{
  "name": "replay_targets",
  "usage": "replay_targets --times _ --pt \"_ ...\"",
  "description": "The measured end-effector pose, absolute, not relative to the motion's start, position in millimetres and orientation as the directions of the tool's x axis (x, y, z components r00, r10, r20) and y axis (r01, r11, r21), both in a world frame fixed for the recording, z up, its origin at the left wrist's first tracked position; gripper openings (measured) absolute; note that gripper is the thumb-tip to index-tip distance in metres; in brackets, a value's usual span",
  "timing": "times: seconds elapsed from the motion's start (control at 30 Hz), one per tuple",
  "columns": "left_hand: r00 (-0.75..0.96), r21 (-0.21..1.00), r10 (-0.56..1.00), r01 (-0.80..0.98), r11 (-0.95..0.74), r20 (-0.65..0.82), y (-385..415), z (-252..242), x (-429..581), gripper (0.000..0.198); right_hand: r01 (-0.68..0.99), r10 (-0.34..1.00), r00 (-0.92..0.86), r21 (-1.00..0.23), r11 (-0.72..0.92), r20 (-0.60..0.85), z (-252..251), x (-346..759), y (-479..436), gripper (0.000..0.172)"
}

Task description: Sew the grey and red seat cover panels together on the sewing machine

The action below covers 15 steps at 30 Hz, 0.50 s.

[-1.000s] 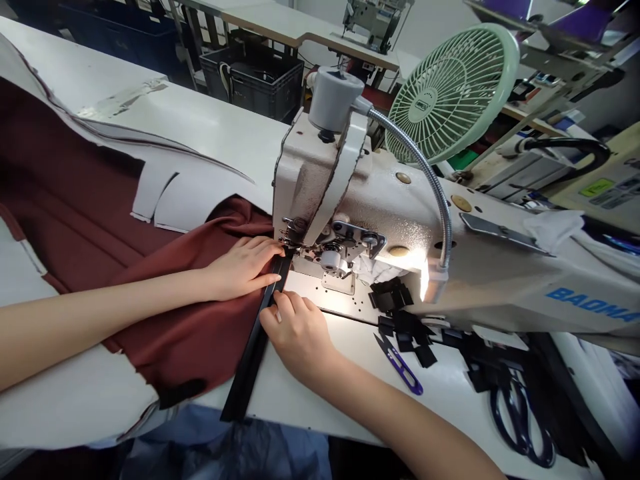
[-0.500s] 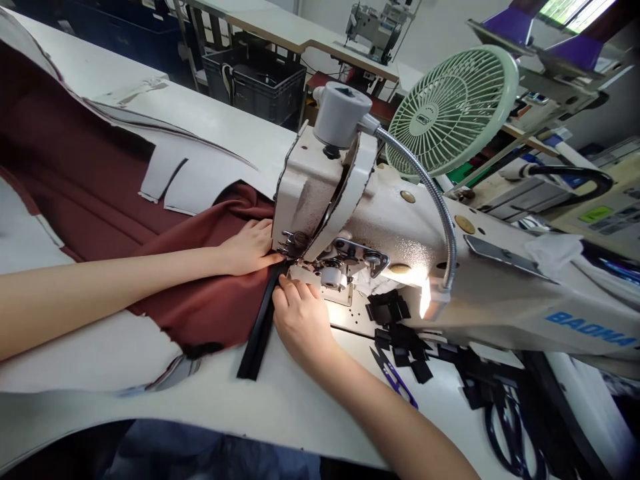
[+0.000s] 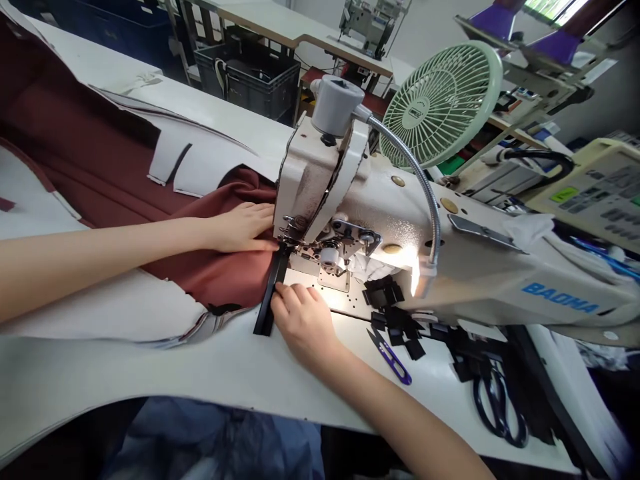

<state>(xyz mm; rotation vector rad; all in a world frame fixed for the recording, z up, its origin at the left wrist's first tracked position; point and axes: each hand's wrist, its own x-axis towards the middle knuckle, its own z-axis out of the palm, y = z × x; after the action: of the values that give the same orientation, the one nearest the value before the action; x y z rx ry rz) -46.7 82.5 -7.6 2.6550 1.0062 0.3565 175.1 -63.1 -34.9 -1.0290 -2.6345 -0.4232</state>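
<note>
White counter, front edge curving toward the wearer at left. Sewing machine stands on it, right of centre. Maroon cloth spreads across the left side, white panels with it. 1 black strip, near end on the bare surface. Right side: black scraps heaped beside the machine; 1 pair purple snips, tips apart; 1 pair dark-handled scissors near front edge.

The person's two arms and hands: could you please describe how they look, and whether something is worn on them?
The left hand and right hand are ungloved, each with five fingers. No sleeve covers the visible left forearm or right forearm. I see no watch, bracelet or ring; fingernail details are too small to tell.
</note>
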Motion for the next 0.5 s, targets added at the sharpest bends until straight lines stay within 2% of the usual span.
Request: replay_targets --times 0.07,0.13,0.23,0.3,0.37,0.43,0.5 --pt "0.841 0.302 0.540 0.507 -0.808 0.034 51.1 10.8 -70.7 0.041 0.638 0.545 -0.746 0.179 0.749 0.383 -36.7 176.0 -78.0 0.021" --pt "0.904 0.287 0.427 0.412 -0.865 -0.010 13.2 22.1 -96.3 0.036 0.603 0.501 -0.767 0.185 0.776 0.401 -39.2 176.5 -84.7 0.025" --pt "0.905 0.293 0.425 0.413 -0.862 -0.027 -36.8 18.9 -124.5 0.030 0.580 0.474 -0.777 0.180 0.794 0.414 -41.0 177.6 -82.6 0.026" --pt "0.896 0.301 0.440 0.403 -0.864 0.065 -57.8 9.0 -131.6 0.021 0.580 0.468 -0.772 0.174 0.796 0.430 -40.2 179.6 -79.6 0.025" --pt "0.881 0.286 0.428 0.365 -0.886 0.202 -69.3 1.4 -129.0 0.028 0.590 0.480 -0.758 0.150 0.793 0.442 -38.9 182.8 -78.9 0.025" --pt "0.875 0.217 0.413 0.365 -0.906 0.254 -75.1 0.1 -118.3 0.032 0.606 0.510 -0.739 0.106 0.788 0.441 -37.9 186.7 -80.1 0.023" --pt "0.894 0.085 0.390 0.381 -0.921 0.220 -79.3 2.9 -101.6 0.028 0.619 0.537 -0.723 0.064 0.782 0.434 -37.6 189.8 -81.8 0.022"
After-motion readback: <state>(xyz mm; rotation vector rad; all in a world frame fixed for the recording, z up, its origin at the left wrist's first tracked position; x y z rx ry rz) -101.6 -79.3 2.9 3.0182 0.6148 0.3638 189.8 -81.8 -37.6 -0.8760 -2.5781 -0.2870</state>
